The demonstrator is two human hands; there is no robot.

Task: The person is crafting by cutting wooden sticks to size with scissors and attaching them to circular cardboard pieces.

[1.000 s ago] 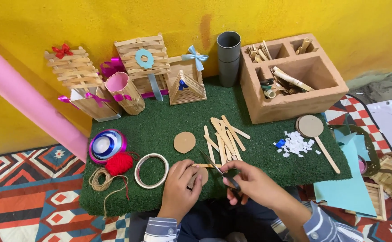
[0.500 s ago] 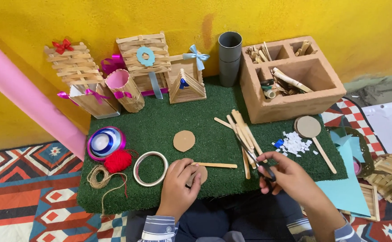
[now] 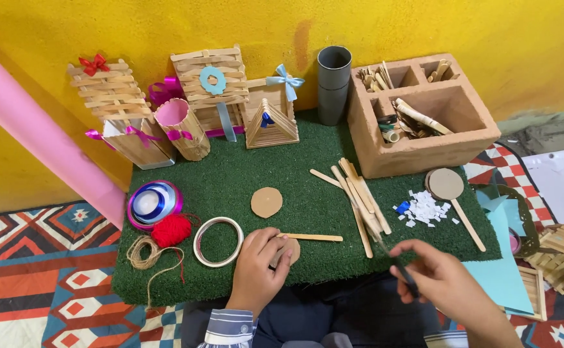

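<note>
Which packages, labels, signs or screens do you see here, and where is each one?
No packages, labels, signs or screens are in view.
Nearest things to containers: brown box with compartments, back right, holding sticks.
Grey tube cup, back centre, upright.

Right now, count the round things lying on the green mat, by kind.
Cardboard discs: 2, one loose, one under the left hand
Ribbon spool: 1
Tape ring: 1
Red yarn ball: 1
Disc on a stick: 1
Total: 6
</note>
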